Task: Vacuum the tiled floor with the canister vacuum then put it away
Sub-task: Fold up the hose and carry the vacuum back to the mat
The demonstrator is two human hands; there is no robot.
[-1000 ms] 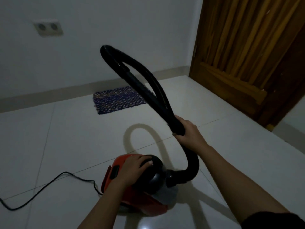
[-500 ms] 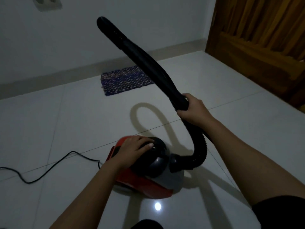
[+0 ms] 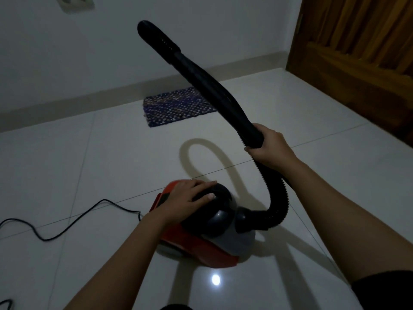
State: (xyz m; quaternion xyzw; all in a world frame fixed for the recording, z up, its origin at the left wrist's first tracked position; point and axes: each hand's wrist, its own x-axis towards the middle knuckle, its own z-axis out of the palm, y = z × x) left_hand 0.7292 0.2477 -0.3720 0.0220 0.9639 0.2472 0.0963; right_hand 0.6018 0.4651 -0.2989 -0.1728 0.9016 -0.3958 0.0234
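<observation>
A red and black canister vacuum [image 3: 214, 245] sits on the white tiled floor [image 3: 111, 166] in front of me. My left hand [image 3: 187, 198] lies on its top, fingers spread over the black dome. My right hand [image 3: 270, 146] grips the black hose [image 3: 277, 198] where the ribbed part meets the rigid tube. The tube [image 3: 192, 70] points up and to the left, its open end in the air near the wall. The ribbed hose curves down from my right hand into the vacuum's front.
A black power cord [image 3: 67, 227] runs left from the vacuum across the tiles. A small patterned mat [image 3: 176, 106] lies by the wall's base. A wooden door [image 3: 362, 52] stands at the right. A wall socket [image 3: 76, 3] is high up at the left.
My right hand has straightened the tube from a bent loop to a slant up and left. My left hand has stayed on the vacuum's top. The view has shifted a little.
</observation>
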